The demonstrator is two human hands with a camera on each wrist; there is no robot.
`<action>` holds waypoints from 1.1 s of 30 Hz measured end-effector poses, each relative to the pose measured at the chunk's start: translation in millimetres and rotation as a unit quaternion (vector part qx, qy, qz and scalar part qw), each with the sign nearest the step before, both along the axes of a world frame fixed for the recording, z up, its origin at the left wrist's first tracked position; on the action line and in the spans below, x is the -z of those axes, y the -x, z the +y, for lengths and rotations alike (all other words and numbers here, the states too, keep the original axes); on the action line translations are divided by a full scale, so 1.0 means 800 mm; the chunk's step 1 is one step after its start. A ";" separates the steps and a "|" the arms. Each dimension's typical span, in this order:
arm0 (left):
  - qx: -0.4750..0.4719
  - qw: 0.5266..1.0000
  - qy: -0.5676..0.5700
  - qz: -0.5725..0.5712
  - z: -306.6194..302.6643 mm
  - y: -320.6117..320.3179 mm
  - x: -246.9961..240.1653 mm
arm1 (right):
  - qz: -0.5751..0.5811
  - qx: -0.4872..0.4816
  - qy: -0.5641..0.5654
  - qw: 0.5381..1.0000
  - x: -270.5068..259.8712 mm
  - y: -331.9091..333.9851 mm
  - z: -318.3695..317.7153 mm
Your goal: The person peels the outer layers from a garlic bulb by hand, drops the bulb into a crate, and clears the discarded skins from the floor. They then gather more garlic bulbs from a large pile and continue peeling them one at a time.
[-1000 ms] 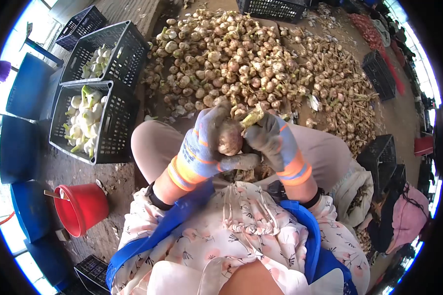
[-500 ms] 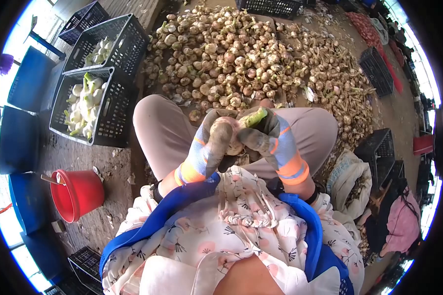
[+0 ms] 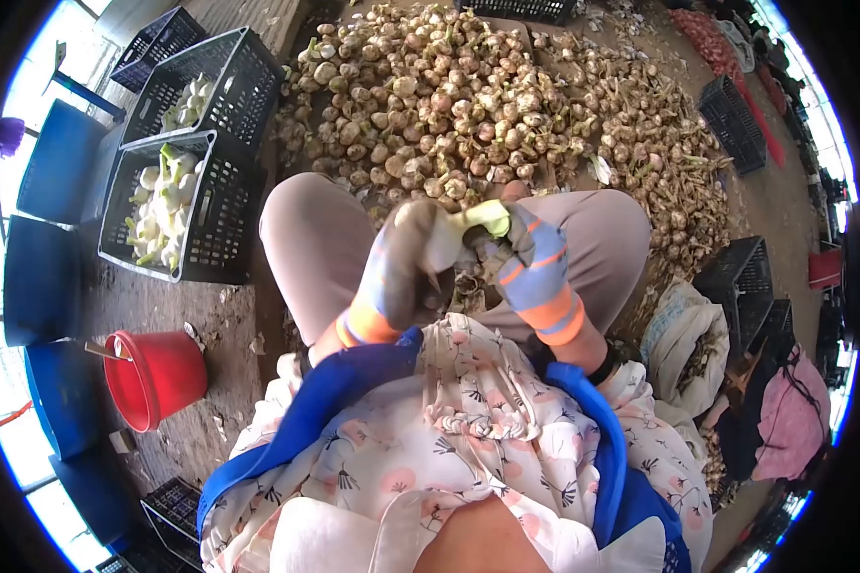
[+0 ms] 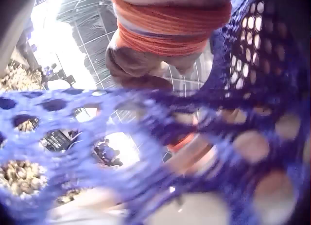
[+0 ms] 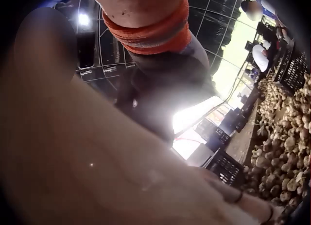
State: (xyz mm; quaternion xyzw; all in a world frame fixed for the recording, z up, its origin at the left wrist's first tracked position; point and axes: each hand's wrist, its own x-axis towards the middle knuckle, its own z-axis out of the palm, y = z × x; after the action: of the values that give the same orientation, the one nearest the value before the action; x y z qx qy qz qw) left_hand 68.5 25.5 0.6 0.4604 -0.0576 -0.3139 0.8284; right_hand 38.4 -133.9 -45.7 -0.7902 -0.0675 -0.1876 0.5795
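Both hands wear blue-grey knit gloves with orange cuffs and soiled dark palms, close together above the lap in the head view. My left hand [image 3: 392, 267] grips a garlic bulb [image 3: 442, 244], whose surface now looks white and is blurred. From the bulb a pale green stem [image 3: 490, 218] points right. My right hand [image 3: 537, 263] has its fingers curled at that stem, holding it. Loose brown skins [image 3: 468, 289] show below the hands. Blue mesh [image 4: 146, 137] covers much of the left wrist view; bare skin fills much of the right wrist view.
A large heap of unpeeled garlic [image 3: 430, 105] spreads ahead of the knees. At the left, a black crate [image 3: 210, 215] holds white garlic, with another crate [image 3: 244, 91] behind it. A red bucket [image 3: 167, 377] stands nearer. A white sack [image 3: 688, 349] lies at the right.
The garlic bulb was brown and dirty in both earlier frames and now looks white. The hands have drawn slightly apart since half a second ago, with the left blurred by motion.
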 end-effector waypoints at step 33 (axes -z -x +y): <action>-0.150 0.976 0.068 -0.141 -0.037 0.015 0.054 | -0.069 0.053 0.081 0.993 -0.044 0.003 0.006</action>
State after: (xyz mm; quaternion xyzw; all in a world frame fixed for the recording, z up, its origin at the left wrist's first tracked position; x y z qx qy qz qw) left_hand 56.8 -4.4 -42.3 0.4459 -0.1250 -0.1136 0.8790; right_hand 36.2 -128.8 -10.4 -0.8219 -0.0802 -0.2666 0.4969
